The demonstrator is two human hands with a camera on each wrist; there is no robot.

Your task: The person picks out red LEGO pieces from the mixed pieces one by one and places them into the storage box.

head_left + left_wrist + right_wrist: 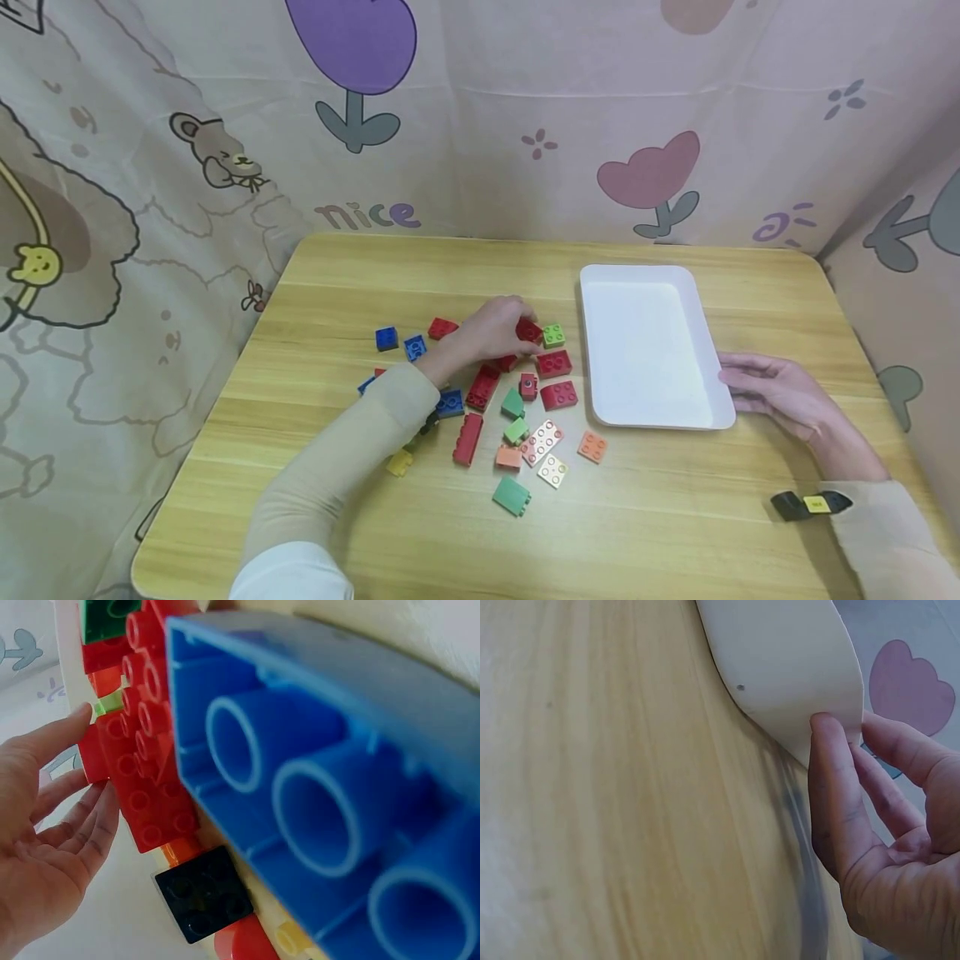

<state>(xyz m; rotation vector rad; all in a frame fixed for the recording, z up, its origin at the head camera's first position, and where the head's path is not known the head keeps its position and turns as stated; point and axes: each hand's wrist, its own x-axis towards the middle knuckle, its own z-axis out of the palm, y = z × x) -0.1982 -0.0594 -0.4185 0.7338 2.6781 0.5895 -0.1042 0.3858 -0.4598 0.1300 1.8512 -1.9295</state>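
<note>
My left hand (491, 329) is among the loose toy bricks, thumb and fingertips around a small red toy brick (528, 331). In the left wrist view, the left hand's (56, 817) thumb and fingers lie on either side of that red brick (91, 754), next to a longer studded red brick (142, 802). At the right side of a shallow white tray (652, 350), my right hand (780, 392) pinches the edge. The right wrist view has the right hand (877, 802) with one fingertip against the tray's outer wall (795, 660) and the thumb at its rim.
Red bricks (554, 363) and a light green brick (553, 336) lie near the left hand. Blue bricks (386, 338) are to the left, green (512, 496) and orange ones (592, 447) nearer the front. A black strap (810, 505) hangs at the right wrist.
</note>
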